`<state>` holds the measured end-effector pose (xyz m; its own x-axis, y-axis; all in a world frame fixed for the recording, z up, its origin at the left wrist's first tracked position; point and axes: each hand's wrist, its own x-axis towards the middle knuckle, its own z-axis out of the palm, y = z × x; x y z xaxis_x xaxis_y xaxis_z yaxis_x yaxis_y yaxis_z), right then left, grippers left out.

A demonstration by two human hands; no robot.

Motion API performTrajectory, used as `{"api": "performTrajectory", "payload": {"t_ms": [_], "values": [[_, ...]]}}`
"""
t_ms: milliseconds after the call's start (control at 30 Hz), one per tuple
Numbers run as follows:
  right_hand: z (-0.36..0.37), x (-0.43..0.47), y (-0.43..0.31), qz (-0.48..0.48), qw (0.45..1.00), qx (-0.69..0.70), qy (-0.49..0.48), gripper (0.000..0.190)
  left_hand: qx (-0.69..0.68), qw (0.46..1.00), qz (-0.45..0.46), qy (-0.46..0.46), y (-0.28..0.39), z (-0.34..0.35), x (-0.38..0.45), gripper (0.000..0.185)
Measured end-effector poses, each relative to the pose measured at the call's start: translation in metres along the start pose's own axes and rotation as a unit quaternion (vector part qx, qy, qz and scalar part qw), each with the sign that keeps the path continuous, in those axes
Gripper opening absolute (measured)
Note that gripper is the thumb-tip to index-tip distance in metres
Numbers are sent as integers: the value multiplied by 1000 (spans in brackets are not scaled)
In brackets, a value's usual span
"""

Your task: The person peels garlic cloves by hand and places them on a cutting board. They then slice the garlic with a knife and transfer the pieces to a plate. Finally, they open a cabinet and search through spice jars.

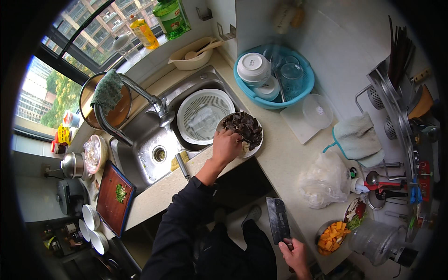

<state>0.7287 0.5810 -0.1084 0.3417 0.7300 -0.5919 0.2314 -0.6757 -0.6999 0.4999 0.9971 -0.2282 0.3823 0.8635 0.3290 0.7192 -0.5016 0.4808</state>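
Observation:
My left hand [226, 145] reaches over the near rim of a white plate [259, 149] heaped with dark wood ear mushrooms [242, 126]. Its curled fingers touch the food beside some pale sliced pieces [246, 145], perhaps garlic; whether they grip any is hidden. My right hand [293, 254] holds a Chinese cleaver [278, 220] by its handle at the lower right, its broad dark blade pointing away from me, past the counter's edge. Chopped green onion and pale bits [120, 193] lie on a wooden cutting board [111, 204] at the left.
A white colander [205, 115] sits in the sink [140, 154] under the faucet [161, 105]. Bowls and glasses fill a blue basket [273, 103]. On the right counter are a plastic bag [323, 182], a bowl of orange cubes [331, 238] and a clear plastic jug [374, 238].

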Motion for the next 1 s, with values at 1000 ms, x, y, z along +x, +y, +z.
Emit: {"api": "performTrajectory", "payload": {"t_ms": [1000], "values": [[2,-25,20,-11,1000,13,13,31,46,998,53,4,-8,-12,-27,13]]}}
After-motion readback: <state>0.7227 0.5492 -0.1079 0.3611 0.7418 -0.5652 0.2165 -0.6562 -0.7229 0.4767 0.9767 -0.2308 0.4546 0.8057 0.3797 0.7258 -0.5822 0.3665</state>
